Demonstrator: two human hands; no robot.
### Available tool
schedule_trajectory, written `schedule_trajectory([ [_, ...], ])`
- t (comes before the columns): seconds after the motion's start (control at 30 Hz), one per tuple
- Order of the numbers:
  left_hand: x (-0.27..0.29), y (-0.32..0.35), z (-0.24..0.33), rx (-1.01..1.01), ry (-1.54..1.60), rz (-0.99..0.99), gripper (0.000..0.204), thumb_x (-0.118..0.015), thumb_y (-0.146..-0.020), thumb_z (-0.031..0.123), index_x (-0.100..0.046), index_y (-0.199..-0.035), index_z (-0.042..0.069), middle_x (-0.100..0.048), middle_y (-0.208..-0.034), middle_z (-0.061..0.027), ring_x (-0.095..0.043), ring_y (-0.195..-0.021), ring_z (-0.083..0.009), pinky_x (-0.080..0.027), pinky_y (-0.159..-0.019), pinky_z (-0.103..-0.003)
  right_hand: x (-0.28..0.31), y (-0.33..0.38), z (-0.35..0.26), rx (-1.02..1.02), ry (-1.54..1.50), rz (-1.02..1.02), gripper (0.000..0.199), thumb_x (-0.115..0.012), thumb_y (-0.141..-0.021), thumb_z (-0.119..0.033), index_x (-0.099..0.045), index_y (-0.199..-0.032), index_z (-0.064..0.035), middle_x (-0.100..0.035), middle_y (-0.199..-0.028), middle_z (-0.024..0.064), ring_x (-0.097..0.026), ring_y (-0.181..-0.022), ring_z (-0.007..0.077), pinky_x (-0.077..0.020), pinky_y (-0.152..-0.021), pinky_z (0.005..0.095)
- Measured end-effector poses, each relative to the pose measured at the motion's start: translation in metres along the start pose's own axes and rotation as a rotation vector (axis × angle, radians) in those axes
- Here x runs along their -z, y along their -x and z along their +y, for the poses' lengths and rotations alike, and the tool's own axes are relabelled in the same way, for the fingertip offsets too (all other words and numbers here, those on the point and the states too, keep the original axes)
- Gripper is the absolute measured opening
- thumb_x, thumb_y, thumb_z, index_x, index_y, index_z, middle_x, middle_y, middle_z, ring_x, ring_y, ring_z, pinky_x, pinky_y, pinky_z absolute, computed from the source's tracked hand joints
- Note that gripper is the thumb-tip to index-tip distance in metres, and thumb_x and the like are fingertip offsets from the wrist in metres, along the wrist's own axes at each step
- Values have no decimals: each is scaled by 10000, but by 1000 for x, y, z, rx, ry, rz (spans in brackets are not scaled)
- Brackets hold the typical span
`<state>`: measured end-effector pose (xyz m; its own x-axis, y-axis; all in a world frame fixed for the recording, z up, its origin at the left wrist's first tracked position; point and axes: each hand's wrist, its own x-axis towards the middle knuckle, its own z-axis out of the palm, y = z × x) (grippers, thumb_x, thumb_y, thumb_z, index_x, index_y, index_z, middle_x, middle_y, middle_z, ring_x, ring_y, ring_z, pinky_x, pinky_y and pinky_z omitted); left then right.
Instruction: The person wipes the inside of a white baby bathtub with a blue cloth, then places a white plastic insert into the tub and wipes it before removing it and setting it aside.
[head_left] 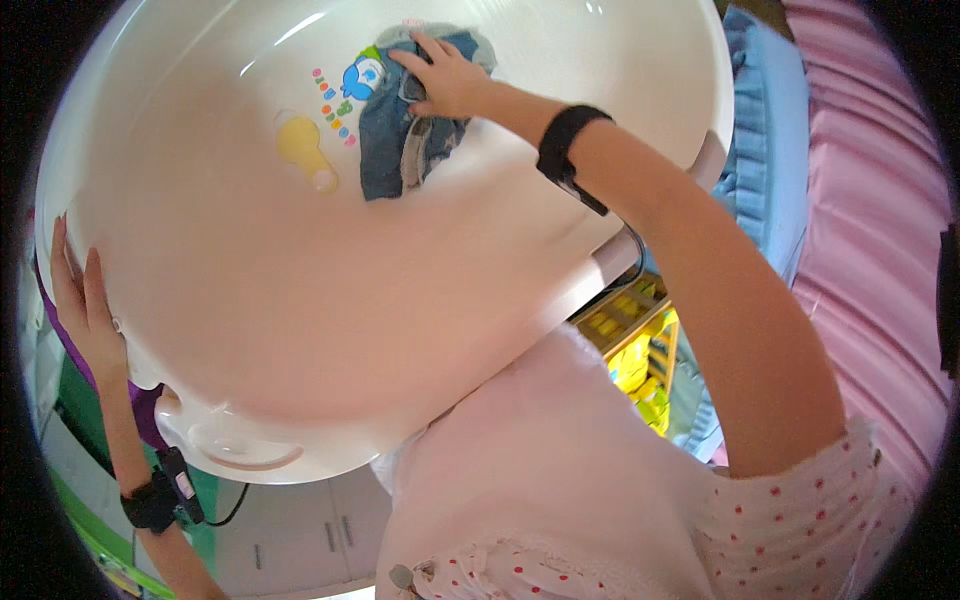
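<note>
A large white plastic tub (300,300) fills most of the view, tilted toward me, with its inside facing up. Against its inner wall, at the far middle, lies a crumpled blue denim cloth (385,150) with a greyish seam or strip. My right hand (450,80) grips the cloth from above, thumb and fingers spread around its folds, pressing it to the wall. At the left, my left hand (90,310) rests on the tub's rim, fingers stretched out and apart. Beside the cloth, a cartoon picture with coloured letters and a yellow oval shape (305,150) mark the tub's inside.
Pink pleated fabric (860,180) and a light blue cushioned item (765,150) are at the right. Below the tub's right edge stands a wooden rack (630,310) with yellow packages (640,365). Grey cabinet doors (300,540) are at the lower left.
</note>
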<state>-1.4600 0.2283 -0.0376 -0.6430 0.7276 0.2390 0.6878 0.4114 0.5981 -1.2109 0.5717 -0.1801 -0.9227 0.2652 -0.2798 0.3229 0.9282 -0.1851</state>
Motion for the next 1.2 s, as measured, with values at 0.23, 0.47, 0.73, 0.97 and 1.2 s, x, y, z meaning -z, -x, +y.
schedule_trajectory([
  [0.23,-5,-3,-10,-29,13,50,423,-407,-859,43,-335,-1269,-27,-338,-1325,-168,-311,-1239,-265,-250,-1016,-347,41,41,107,-66,369,-174,643,-541,-681,47,-358,-1232,-228,-257,-1355,44,-428,-1042,389,-436,-828,456],
  [0.47,-7,-4,-7,-74,-5,56,426,-418,-841,25,-346,-1255,-45,-344,-1315,-189,-303,-1244,-273,-222,-1032,-368,44,79,131,-509,201,-503,848,-738,-605,-321,-256,-1289,-182,-62,-1382,186,-164,-1186,512,-284,-931,578],
  [0.73,6,-5,-5,12,-34,26,445,-409,-855,26,-307,-1286,-25,-313,-1346,-148,-263,-1265,-244,-200,-1040,-352,6,84,6,-432,107,-605,777,-725,-556,-191,-317,-1205,-65,-206,-1250,312,-280,-1094,527,-342,-836,594],
  [0.97,-4,-10,-7,-35,-219,111,426,-493,-828,161,-429,-1239,69,-413,-1286,-120,-389,-1191,-271,-308,-983,-374,-6,65,-155,618,-445,-684,697,-696,-575,-191,-357,-1177,-91,-411,-1157,146,-402,-1043,343,-355,-863,444],
  [1.2,-4,4,-12,-6,-181,143,417,-500,-816,193,-455,-1215,79,-420,-1283,-113,-396,-1185,-270,-307,-985,-377,16,68,-97,732,-263,-772,478,-639,-657,-150,-474,-1106,-150,-514,-1083,57,-447,-1018,274,-372,-872,364],
])
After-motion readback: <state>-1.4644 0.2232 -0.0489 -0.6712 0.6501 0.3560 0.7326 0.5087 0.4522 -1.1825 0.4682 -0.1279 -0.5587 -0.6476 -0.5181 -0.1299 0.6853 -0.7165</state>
